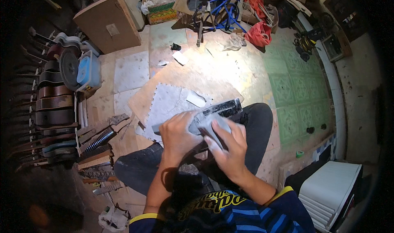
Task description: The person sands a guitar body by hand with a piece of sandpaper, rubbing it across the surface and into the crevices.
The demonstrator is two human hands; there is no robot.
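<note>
My left hand (179,131) is wrapped around a long dark piece (223,106), dusted grey and held at a slant over my crossed legs. My right hand (227,149) grips a grey block (214,128), perhaps wrapped in sandpaper, pressed against that piece near my left hand. Pale dust coats my right fingertips. Beyond them, a small white sheet (195,98) lies on a grey jigsaw-edged mat (164,101), which sits on a wooden board (230,85).
Several guitar bodies (55,117) and necks (102,138) line the left, near a blue plastic tub (86,71). Cardboard (106,22), red bags (260,34) and blue tubing (225,9) crowd the back. A white appliance (328,192) stands at lower right.
</note>
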